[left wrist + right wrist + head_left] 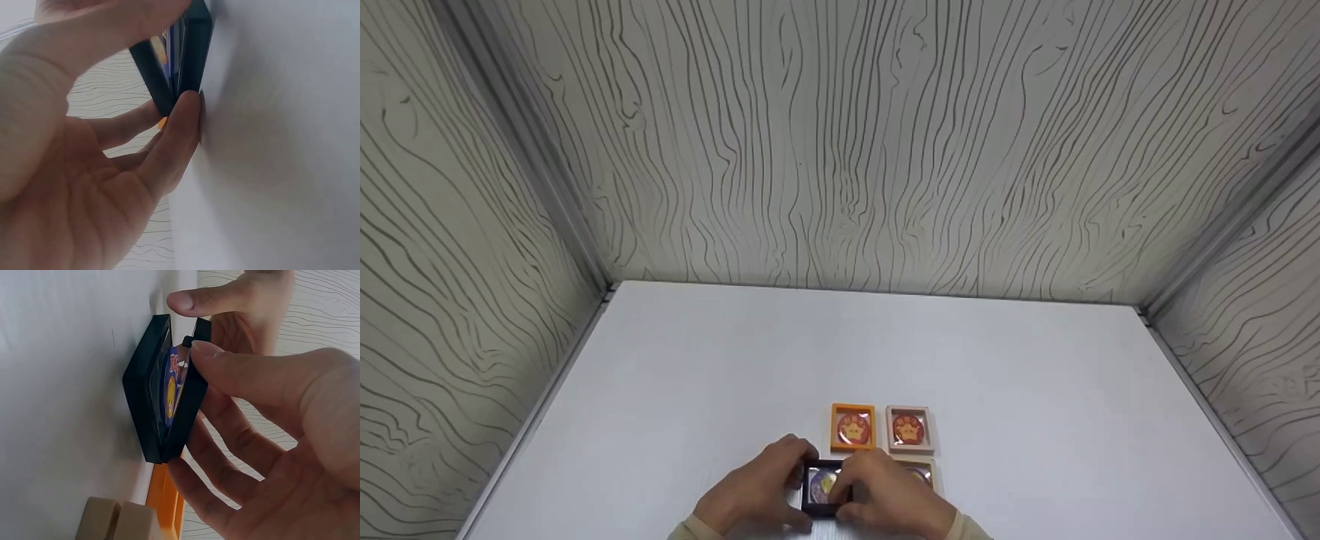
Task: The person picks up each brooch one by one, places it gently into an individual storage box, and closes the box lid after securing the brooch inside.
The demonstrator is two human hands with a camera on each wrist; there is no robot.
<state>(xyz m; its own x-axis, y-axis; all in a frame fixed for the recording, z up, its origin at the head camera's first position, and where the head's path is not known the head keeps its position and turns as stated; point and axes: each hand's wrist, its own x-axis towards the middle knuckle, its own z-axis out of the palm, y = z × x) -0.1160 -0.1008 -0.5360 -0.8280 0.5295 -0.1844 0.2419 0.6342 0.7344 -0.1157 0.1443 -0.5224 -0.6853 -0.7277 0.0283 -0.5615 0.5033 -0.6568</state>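
Note:
A small black display frame (810, 508) with a round purple badge (170, 391) inside sits on the white table between both hands. In the right wrist view its two halves stand parted like a V, joined at one end. My left hand (761, 484) curves round its left side, fingertips at the upper corner and thumb by the lower one. My right hand (889, 491) grips its right side, with the thumb (207, 349) on the rim and the fingers beneath that side.
Beyond the hands, an orange frame (834, 429) and a pale pink frame (931, 435) lie side by side, each with a red badge. A beige frame (934, 472) is partly hidden behind my right hand. Wood-patterned panels (840, 150) enclose the white table (697, 352).

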